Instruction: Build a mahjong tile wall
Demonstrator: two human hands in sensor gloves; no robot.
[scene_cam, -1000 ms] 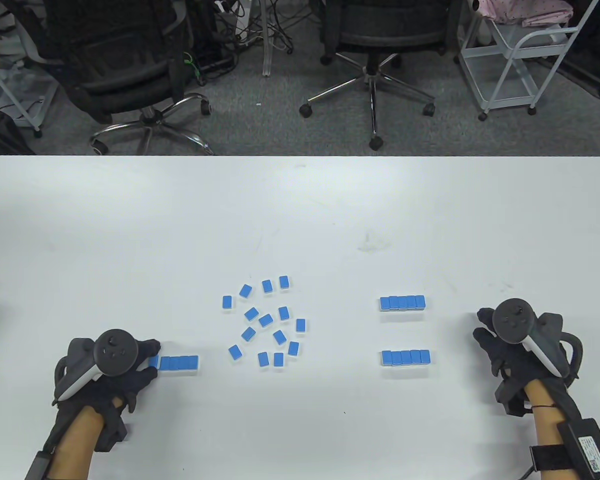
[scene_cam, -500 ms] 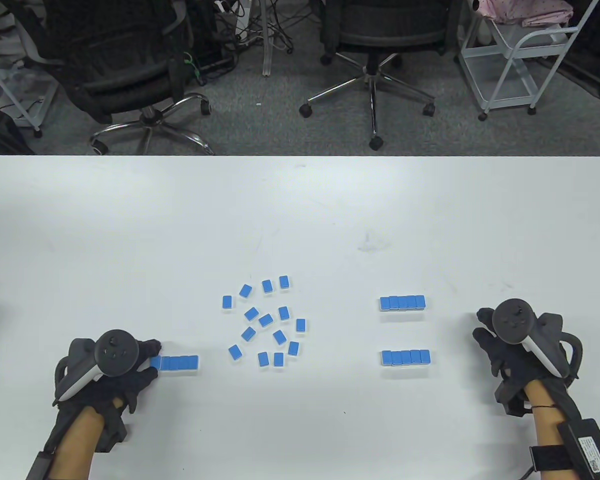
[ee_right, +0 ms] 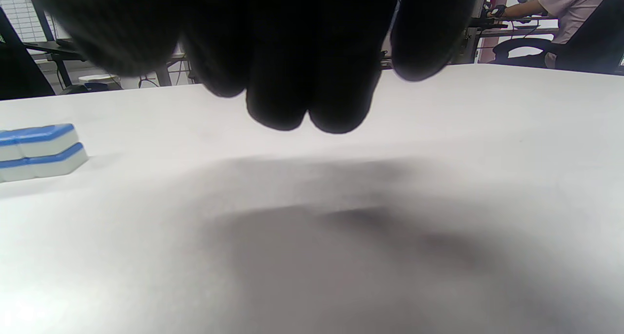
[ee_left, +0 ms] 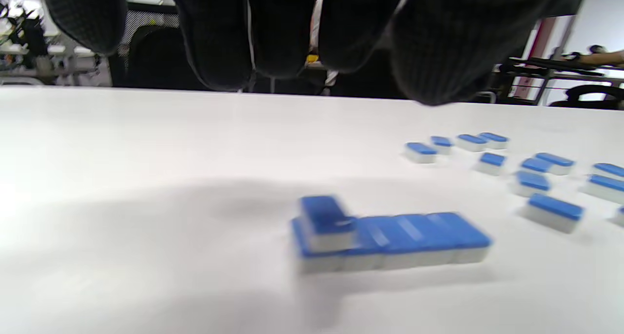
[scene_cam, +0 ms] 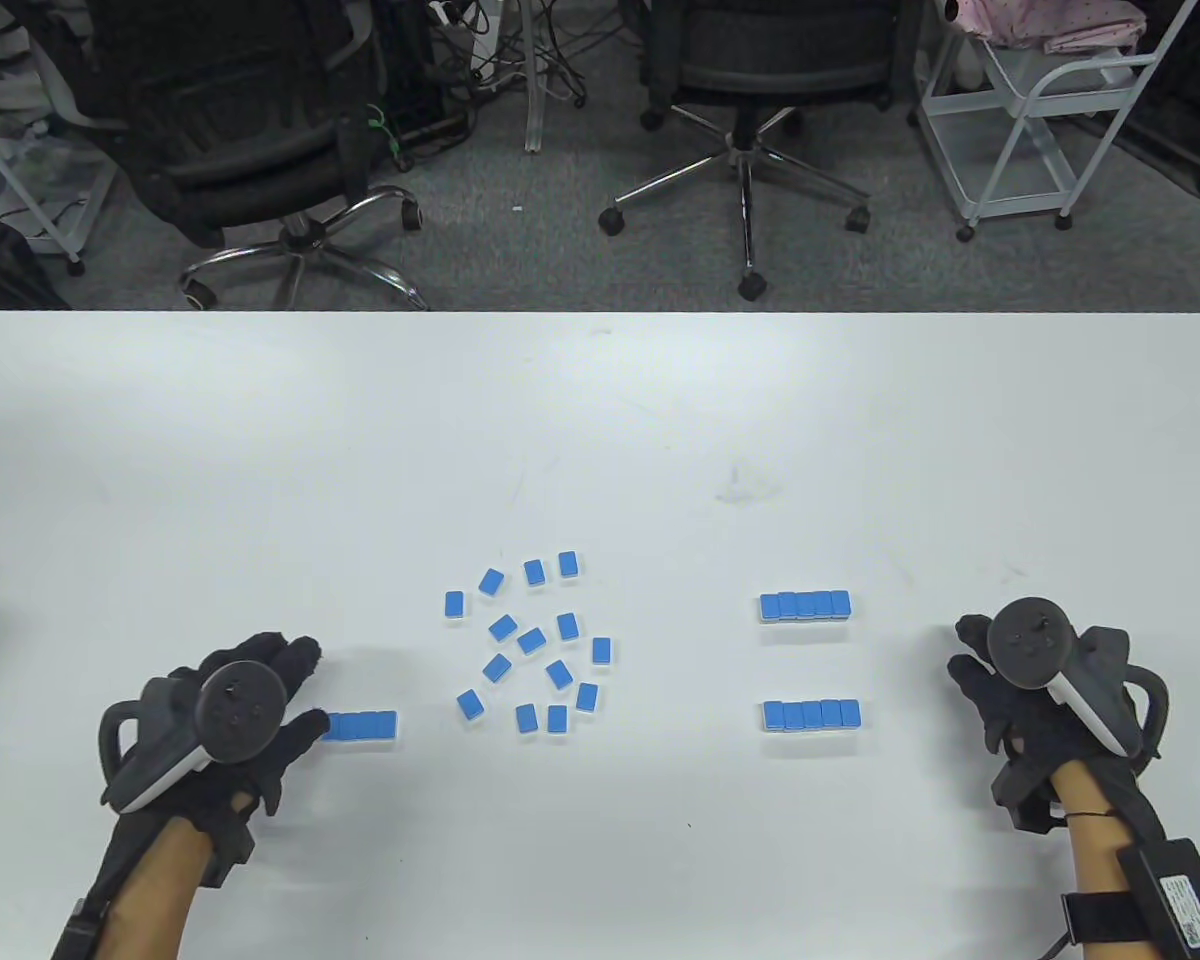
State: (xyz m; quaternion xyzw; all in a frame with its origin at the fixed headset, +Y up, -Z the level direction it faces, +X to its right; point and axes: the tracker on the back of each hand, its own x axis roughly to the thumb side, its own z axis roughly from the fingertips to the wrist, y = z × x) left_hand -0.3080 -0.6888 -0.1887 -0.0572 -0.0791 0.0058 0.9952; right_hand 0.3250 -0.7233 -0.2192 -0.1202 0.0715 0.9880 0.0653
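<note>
A short row of blue-backed mahjong tiles (scene_cam: pixel 363 726) lies at the front left. In the left wrist view this row (ee_left: pixel 414 239) carries one more tile (ee_left: pixel 324 218) stacked on its left end. My left hand (scene_cam: pixel 305 690) hovers just left of the row with fingers spread and holds nothing; its thumb covers the row's left end in the table view. Several loose tiles (scene_cam: pixel 531 640) lie scattered mid-table. Two finished rows (scene_cam: pixel 805 605) (scene_cam: pixel 811 714) sit to the right. My right hand (scene_cam: pixel 970 655) rests empty right of them, its fingers (ee_right: pixel 312 80) relaxed.
In the right wrist view the end of a two-layer stack of tiles (ee_right: pixel 41 151) shows at the left edge. Beyond the table's far edge (scene_cam: pixel 600 313) stand office chairs (scene_cam: pixel 760 60) and a white cart (scene_cam: pixel 1040 110).
My left hand has let go of the tile at the left end of the row, lifted slightly and spread its fingers. My right hand has not moved.
</note>
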